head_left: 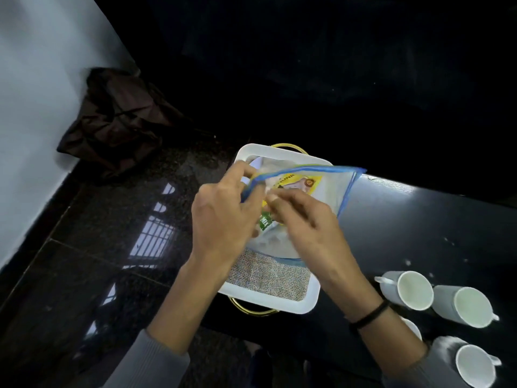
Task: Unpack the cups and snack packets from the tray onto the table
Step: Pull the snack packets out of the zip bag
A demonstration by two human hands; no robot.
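Observation:
A white tray (311, 299) with gold handles and a woven mat inside sits at the table's left edge. Above it I hold a clear zip bag (333, 186) with a blue seal strip; a yellow snack packet (300, 184) shows through it. My left hand (223, 217) pinches the bag's blue edge at its left end. My right hand (305, 222) grips the bag beside it, fingers at the opening. Several white cups (414, 289) stand on the table to the right of the tray, one partly hidden behind my right forearm.
The black table (425, 228) runs right from the tray. A dark brown bag (117, 119) lies on the glossy dark floor by the white wall at the left. The far background is black and unreadable.

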